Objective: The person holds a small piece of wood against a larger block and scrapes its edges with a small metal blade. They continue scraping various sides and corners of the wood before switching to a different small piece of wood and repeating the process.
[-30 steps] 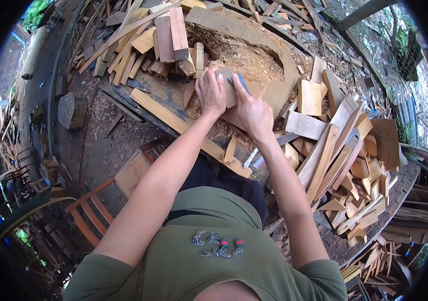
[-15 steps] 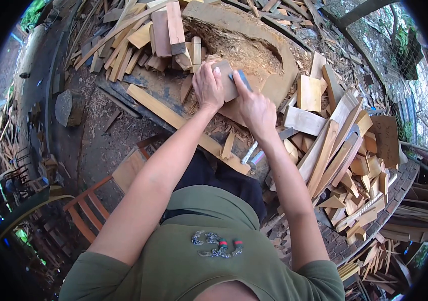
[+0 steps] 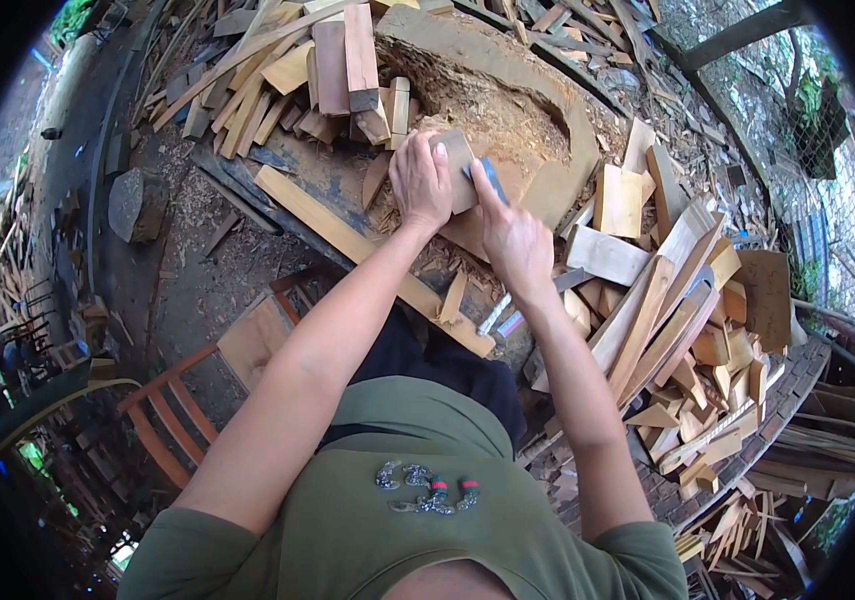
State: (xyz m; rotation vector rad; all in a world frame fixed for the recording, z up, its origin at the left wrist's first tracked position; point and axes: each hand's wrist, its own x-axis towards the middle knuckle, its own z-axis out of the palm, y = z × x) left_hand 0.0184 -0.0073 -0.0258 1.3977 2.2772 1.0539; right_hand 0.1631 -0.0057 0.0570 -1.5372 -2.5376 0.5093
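My left hand [image 3: 421, 182] grips a flat, brownish wooden block [image 3: 455, 165] from its left side, with the thumb on the upper face. My right hand [image 3: 517, 243] is closed around a small blue tool [image 3: 488, 180], its index finger stretched along it. The tool lies right at the block's right edge; its kind is hidden by the fingers. Both hands are above a large, hollowed wooden slab [image 3: 577, 165] covered with sawdust and chips. Below the right wrist lies a white-and-silver hand tool [image 3: 494, 314].
A long wooden strip [image 3: 347, 235] runs along the near bench edge. Stacked offcuts [image 3: 332, 75] stand at the upper left, and a big heap of cut pieces [image 3: 662, 320] fills the right. A wooden chair [image 3: 187, 395] stands at the lower left.
The view has shifted slightly, so the surroundings sit a little lower on the right. Both hands keep their hold on the block and the blue tool, with only a small movement.
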